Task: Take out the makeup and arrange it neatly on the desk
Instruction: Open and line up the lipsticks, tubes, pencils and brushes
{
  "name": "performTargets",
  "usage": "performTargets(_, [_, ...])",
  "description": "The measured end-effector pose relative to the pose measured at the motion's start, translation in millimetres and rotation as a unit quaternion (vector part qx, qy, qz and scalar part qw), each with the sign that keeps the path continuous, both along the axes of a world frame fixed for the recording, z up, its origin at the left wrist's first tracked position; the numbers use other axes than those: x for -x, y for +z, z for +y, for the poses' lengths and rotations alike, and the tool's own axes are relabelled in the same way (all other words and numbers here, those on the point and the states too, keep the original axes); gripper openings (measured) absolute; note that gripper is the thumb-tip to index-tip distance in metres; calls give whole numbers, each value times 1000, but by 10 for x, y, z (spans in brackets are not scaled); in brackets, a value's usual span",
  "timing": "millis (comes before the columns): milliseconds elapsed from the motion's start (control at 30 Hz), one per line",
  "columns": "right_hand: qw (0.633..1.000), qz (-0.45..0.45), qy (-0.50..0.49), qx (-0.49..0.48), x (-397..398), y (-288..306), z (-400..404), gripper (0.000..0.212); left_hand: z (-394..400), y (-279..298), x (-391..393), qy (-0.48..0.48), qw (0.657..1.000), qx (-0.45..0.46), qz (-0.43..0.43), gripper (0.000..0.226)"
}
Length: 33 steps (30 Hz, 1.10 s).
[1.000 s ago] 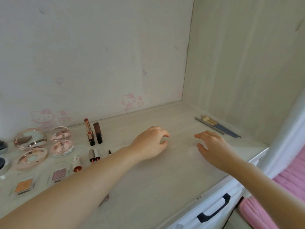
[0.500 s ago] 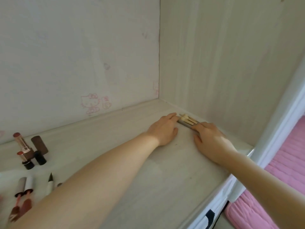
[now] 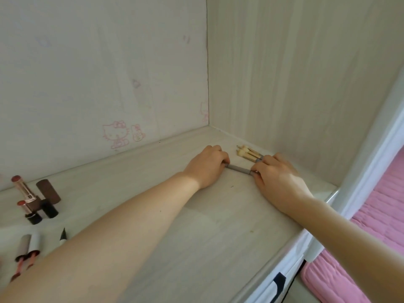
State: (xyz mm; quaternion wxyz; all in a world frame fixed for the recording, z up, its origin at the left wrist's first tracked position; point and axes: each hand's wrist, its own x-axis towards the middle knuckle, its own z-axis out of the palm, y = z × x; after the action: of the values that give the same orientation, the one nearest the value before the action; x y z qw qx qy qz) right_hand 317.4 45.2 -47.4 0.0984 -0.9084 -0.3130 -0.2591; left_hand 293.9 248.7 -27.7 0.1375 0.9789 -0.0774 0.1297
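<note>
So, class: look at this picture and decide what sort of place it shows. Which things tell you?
Probably a child's bedroom with a built-in desk used as a dressing table. Clues: the open lipsticks and makeup brushes laid out on it, the pink cartoon cat on the back panel, and the pink quilted bedding alongside.

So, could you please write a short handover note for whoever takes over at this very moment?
Left hand and right hand each grip one end of a grey stick lying on the desk near the back right corner.
Makeup brushes lie beside it by the side wall, partly under the right hand.
Done: lipsticks stand at the far left, with tubes in front of them.
Left: line up the grey stick and brushes neatly.
</note>
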Motion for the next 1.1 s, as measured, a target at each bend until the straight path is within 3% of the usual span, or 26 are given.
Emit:
performTargets(133, [1000,1,22,-18,151,59,9,14,30,75,212,5,999,37,14,19])
performTargets(367, [991,16,93,-98,536,97,143,7,152,131,846,48,977,207,8,11])
performTargets(800, [968,40,208,-138,1557,296,965,4,787,548,2339,114,961,247,-52,8])
performTargets(1000, [961,68,247,-107,2078,460,1432,12,1112,667,2994,153,932,317,-89,13])
performTargets(1100, [955,85,265,-98,2329,574,1665,16,1279,721,3305,170,900,385,-114,9])
